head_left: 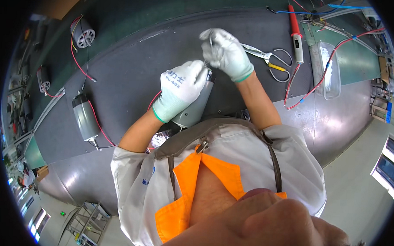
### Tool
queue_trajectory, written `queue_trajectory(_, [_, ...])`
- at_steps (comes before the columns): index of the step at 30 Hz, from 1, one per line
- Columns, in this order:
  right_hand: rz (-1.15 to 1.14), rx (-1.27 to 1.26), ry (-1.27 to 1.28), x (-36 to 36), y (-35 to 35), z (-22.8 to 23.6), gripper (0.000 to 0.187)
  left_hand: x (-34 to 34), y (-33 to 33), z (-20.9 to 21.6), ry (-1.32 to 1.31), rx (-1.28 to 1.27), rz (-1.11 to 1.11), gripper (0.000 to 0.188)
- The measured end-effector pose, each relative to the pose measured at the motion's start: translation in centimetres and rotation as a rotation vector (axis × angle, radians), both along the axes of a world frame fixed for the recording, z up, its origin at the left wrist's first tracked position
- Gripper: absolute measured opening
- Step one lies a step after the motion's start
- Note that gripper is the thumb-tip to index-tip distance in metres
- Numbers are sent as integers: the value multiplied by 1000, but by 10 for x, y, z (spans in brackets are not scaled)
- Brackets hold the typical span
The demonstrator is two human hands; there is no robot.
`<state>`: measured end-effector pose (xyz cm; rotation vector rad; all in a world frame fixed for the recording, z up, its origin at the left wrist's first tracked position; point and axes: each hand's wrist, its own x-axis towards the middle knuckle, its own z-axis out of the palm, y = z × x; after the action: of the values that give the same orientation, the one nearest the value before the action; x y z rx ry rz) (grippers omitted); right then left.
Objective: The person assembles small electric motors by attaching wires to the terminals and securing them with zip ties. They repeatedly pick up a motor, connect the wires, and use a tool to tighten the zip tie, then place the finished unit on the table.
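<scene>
A grey cylindrical motor (193, 110) stands tilted at the bench edge in front of my body. My left hand (181, 85), in a white glove, lies against its upper side, fingers closed at the motor's far end. Thin strands show at those fingertips, but what they pinch is hidden. Just above and to the right, my right hand (224, 53), gloved too, has its fingers curled in. A thin dark line shows by its fingers, too blurred to name. Right of that hand lie scissors (264, 55) with a yellow sleeve on one handle. A red wire (154, 100) runs beside my left wrist.
Another grey motor (85, 119) with red and black leads lies at left; a further motor (83, 34) sits beyond it. On the right are a red and grey handheld probe (297, 42) with a cable (316, 86) and a clear plastic tray (333, 82). The dark mat (130, 55) covers the bench.
</scene>
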<state>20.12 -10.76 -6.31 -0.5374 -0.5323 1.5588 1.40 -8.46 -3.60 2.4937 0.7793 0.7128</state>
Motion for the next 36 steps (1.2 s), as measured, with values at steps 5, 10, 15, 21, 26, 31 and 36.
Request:
queue_trajectory(5, [-40,-290,-515,-3,-59,43,28,-15,31,4,266,502,-427,14])
queue_trajectory(10, [-109,-96,-429,-7,2,46,19,-12,17,5,252,406,-454,22])
queue_trajectory(15, [-184,-165,-663,6,-2,51,24,-17,17,13,353,288,-356,19])
queue_trajectory(21, [-725,-216,-2268,128,-129,-31,36,-8,40,36,107,229,-359,21])
queue_trajectory(26, [-425,-199,-2112,49,-208,-19,68,23,57,14,176,-747,-378,34])
queue_trajectory(31, [-229,-300,-2220,42,-226,-17,75,10,75,-1,-283,-1431,-238,40])
queue_trajectory(36, [-140,-461,-945,52,-170,22,69,-3,75,0,-469,-1529,-186,39])
